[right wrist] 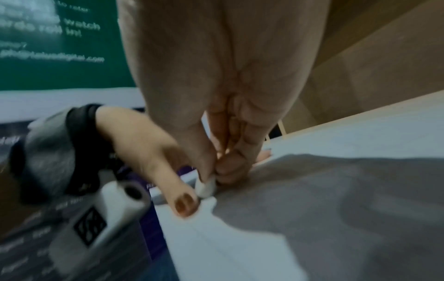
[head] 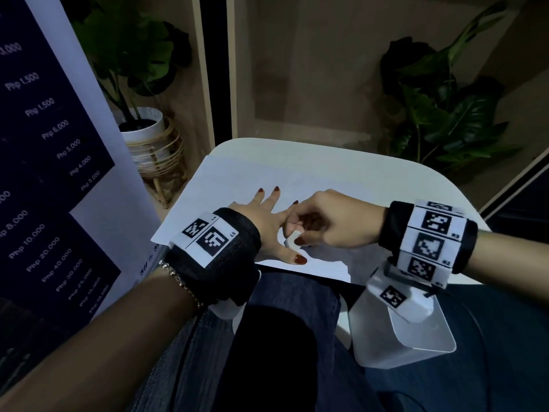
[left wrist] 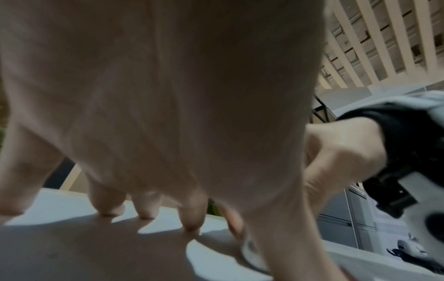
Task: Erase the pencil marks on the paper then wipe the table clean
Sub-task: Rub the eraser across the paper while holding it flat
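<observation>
Dim little corner, with a white rounded worktop (head: 386,173) shoved up against a wooden wall, and a sheet of paper (head: 237,173) covering most of its left side, right down to the near edge. The person sits with their legs in dark jeans (head: 297,307) under that near edge.

Left hand (head: 264,221) lies flat on the paper near the near-left corner, fingers (left wrist: 105,199) straight and spread out, tips pressing down so the sheet is held in place. Thumb sticks out toward the near edge.

Right hand (head: 332,221) comes in from the right side and pinches a small white eraser (head: 292,242) between thumb and curled fingers (right wrist: 230,171). The eraser is down on the paper just beside the left thumb, pretty much touching it in the right wrist view (right wrist: 205,187). The wrist views are blurry. I can't make out any pencil marks on the sheet, it's too dark and washed out to tell.

Both wrists have black bands with white marker blocks on them, and there's a beaded bracelet (head: 181,283) on the left arm.

Off the worktop: a potted plant (head: 142,123) in a white pot on a rattan stand past the far-left corner, another leafy plant (head: 445,114) past the far-right corner, and a dark banner (head: 44,144) with a list of peso prices along the left.
</observation>
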`<state>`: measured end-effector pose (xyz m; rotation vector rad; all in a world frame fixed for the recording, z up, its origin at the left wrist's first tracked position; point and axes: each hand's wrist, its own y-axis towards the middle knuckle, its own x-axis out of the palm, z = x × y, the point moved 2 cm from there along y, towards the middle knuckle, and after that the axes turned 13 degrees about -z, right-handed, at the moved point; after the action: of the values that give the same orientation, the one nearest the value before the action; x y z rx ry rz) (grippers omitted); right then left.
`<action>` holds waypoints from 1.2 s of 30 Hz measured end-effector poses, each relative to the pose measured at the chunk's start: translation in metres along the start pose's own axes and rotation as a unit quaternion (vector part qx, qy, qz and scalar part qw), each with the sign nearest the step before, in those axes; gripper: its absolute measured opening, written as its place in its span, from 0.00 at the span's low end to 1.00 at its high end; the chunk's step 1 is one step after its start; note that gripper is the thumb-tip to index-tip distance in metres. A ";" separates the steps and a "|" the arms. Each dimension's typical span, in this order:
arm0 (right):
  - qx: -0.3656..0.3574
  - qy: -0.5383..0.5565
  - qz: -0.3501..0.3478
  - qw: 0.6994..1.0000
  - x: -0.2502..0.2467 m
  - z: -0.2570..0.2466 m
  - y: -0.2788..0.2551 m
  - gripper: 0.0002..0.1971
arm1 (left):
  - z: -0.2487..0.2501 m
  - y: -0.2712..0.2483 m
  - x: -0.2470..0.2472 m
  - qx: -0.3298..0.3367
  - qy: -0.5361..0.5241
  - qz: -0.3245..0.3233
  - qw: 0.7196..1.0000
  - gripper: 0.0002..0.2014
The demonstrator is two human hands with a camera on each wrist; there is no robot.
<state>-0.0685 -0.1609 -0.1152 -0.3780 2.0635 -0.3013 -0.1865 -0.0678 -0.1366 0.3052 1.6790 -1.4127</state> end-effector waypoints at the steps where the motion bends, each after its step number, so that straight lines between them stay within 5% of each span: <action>1: 0.001 0.006 -0.003 1.000 -0.001 0.002 -0.001 0.04 | 0.000 0.000 0.001 0.000 0.004 0.001 1.000 0.53; 8: 0.063 -0.054 -0.014 0.996 -0.021 0.020 -0.019 0.03 | 0.001 -0.004 0.000 -0.003 0.020 0.010 1.000 0.53; 17: 0.109 0.035 0.140 0.984 -0.034 0.039 -0.026 0.05 | 0.007 -0.003 -0.004 -0.003 0.022 0.027 0.999 0.45; 23: 0.014 -0.013 0.107 0.994 -0.001 0.027 -0.032 0.05 | 0.028 0.007 0.001 -0.067 0.042 0.070 0.994 0.43; 30: 0.056 -0.065 0.120 0.989 -0.018 0.040 -0.033 0.04 | 0.035 0.009 0.001 -0.090 0.031 0.073 0.993 0.44; 36: 0.023 -0.054 0.073 0.996 -0.007 0.027 -0.026 0.05 | 0.035 0.010 0.001 -0.098 0.039 0.073 0.992 0.45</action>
<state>-0.0383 -0.1835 -0.1131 -0.2096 1.9638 -0.2336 -0.1635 -0.0961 -0.1423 0.3682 1.8043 -1.1321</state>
